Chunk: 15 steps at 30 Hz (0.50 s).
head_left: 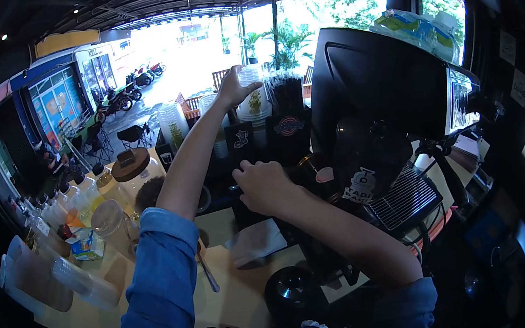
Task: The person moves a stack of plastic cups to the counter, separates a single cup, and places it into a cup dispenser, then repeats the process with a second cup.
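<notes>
My left hand is stretched far forward, its fingers and thumb around the upper part of a stack of clear plastic cups with a yellowish print. The stack stands upright in a black holder with a white logo. My right hand hovers lower and nearer, in front of the holders. Its fingers are loosely bent and slightly apart, and nothing shows in them. Beside the gripped stack, a black holder with a round logo carries many straws. Another cup stack stands to the left.
A large black coffee machine with a drip grate fills the right. Bottles, a wooden-lidded jar and clear containers line the left. A cloth, a wooden-handled tool and a round black object lie nearer.
</notes>
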### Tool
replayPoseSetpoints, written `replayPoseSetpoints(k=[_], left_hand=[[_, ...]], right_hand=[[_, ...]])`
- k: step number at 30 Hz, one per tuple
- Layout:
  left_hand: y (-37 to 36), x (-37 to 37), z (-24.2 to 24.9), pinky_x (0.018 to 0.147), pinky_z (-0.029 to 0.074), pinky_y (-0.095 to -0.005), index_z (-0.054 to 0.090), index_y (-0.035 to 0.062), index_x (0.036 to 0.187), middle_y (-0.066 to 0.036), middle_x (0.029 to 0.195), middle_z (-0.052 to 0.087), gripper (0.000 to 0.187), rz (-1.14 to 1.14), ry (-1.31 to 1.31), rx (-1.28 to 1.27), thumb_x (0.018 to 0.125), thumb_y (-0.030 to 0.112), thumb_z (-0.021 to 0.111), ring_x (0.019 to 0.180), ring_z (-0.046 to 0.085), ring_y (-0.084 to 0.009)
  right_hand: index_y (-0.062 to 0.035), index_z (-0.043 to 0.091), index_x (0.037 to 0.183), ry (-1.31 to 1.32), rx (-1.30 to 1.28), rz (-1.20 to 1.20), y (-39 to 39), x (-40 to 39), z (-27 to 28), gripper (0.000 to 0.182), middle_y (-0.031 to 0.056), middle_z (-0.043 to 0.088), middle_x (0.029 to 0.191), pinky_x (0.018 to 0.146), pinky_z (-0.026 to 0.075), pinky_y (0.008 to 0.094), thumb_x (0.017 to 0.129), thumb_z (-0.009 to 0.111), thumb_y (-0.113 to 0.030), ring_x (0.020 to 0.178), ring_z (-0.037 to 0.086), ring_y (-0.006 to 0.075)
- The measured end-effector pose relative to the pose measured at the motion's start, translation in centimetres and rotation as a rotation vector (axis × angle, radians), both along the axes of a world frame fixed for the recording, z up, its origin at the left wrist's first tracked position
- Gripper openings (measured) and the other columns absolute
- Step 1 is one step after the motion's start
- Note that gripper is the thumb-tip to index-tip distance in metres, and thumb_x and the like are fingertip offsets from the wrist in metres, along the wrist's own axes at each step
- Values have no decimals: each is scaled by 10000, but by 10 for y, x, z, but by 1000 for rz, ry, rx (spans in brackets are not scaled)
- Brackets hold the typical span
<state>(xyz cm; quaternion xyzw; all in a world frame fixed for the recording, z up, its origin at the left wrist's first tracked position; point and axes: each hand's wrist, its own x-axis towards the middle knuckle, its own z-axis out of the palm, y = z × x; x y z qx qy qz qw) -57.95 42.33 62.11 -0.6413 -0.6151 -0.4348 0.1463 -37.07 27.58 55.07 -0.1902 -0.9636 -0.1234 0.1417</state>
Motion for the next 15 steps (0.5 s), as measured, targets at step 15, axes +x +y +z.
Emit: replayPoseSetpoints(k=[15], left_hand=[[-18,24,-19,1066,262,-444,277,-31,1346,-232,1395,289,629,79,315,-59,837,247,521,1301,299,-340]], right_hand=[[-45,605,952,8,-83,1,1,15,-13,249,111,594,957,683,512,377,719,600,-131,840,641,272]])
